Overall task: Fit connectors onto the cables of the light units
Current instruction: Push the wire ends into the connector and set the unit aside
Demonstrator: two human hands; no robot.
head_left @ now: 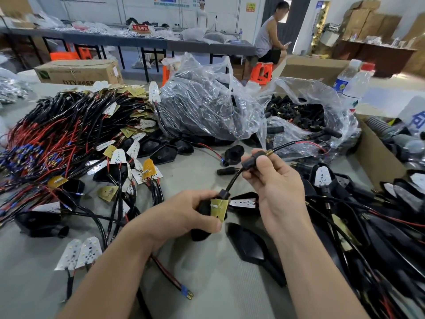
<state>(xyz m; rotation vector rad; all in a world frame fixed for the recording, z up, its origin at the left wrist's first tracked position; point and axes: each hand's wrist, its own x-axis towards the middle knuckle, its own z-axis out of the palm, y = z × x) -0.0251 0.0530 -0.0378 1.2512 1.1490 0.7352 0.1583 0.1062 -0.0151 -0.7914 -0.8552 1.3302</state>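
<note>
- The left hand [184,215] is curled round a light unit [218,209]. Its thumb lies along the lower edge of the gold board, and the black housing sits in the palm.
- The right hand [276,187], up and to the right of the left hand, pinches a black connector [249,161] between thumb and fingertips. A brass threaded tip [268,153] pokes out beyond the fingers.
- The black cable [233,180] leaves the top of the unit, bends up and to the right, and enters the connector, so it spans the gap between the 2 hands. Past the brass tip, thin black and red leads [305,143] run away to the right of the right hand.
- The connector's long axis tilts from lower left to upper right, in line with the cable. The unit lies down and to the left of the right hand.
- The connector looks already threaded onto the cable. Seating it probably means sliding it along that axis toward the unit, with the right hand moving and the left hand anchoring.
- The bend just below the connector may bind the slide, so pulling the cable straight first would help.
- Beyond the right hand lies a plastic bag of loose connectors [299,116]. Left of the left hand is a heap of wired boards [69,134]. Right of the right hand, black units [345,203] are piled on the table [207,279].
</note>
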